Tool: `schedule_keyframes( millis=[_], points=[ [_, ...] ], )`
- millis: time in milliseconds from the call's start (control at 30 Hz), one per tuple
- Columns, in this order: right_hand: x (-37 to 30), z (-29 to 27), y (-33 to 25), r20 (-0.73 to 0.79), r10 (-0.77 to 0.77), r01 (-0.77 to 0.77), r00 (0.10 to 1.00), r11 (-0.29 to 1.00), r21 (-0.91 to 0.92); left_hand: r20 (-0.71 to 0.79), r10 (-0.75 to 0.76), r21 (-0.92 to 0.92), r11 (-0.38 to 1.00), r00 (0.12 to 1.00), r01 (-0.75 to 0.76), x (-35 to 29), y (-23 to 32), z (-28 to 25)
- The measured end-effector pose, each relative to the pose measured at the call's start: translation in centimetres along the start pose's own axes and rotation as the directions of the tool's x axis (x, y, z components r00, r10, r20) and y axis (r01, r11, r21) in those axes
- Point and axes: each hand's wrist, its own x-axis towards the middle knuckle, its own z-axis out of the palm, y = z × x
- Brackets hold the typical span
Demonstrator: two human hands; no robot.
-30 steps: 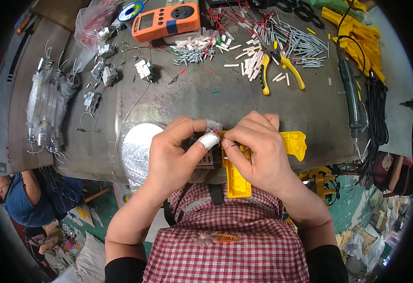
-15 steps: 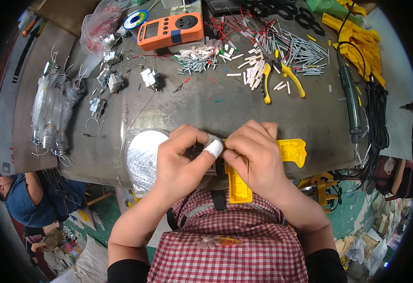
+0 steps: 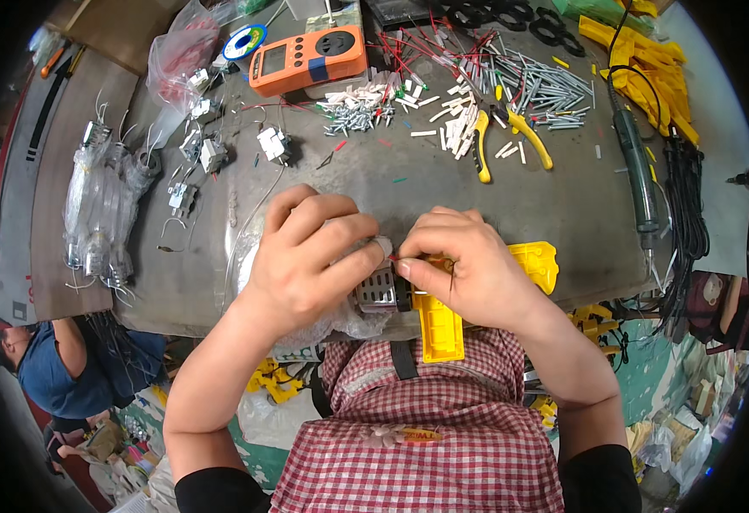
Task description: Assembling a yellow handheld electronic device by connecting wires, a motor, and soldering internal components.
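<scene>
My left hand (image 3: pixel 310 261) is closed, a white wrap on one digit, with its fingertips meeting those of my right hand; what they hold is hidden. A pinch of my right hand (image 3: pixel 464 261) holds a thin red wire (image 3: pixel 393 257), only a bit of which shows. Below the fingertips lies a slotted metal part (image 3: pixel 378 289), butting against an open yellow plastic housing shell (image 3: pixel 441 329). One arm of the shell reaches out right from behind my right hand. Under my left hand is crumpled clear plastic wrap (image 3: pixel 340 323).
Further back lie yellow-handled pliers (image 3: pixel 524 141), metal tubes (image 3: pixel 554 94), white sleeves (image 3: pixel 456 128), screws (image 3: pixel 353 118) and an orange meter (image 3: pixel 308 61). A soldering iron (image 3: pixel 637 184) lies right. Wrapped parts (image 3: pixel 105 209) are at left, and a person (image 3: pixel 75 368) sits beyond the bench.
My left hand has shifted left and up, its fingers now lifted over the work, uncovering the slotted metal part. The crumpled wrap under it now shows in front. My right hand stays in its pinch.
</scene>
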Motion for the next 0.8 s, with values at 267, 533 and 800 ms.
schedule_keyframes(
  millis=[267,533,800],
  points=[
    [0.2,1.0,0.0,-0.164,-0.191,0.157,0.968,0.968,-0.195,0.054,-0.397,-0.080,0.913,0.916,0.400,1.6,2.5,-0.5],
    [0.5,0.6,1.2,-0.224,-0.190,0.166,0.956,0.978,-0.123,0.074,-0.495,-0.356,0.798,0.866,0.486,0.8,1.1,-0.3],
    [0.0,1.0,0.0,-0.233,-0.404,0.292,0.885,0.869,-0.400,0.712,-0.517,-0.637,-0.192,0.475,0.747,0.4,1.4,0.1]
  ],
)
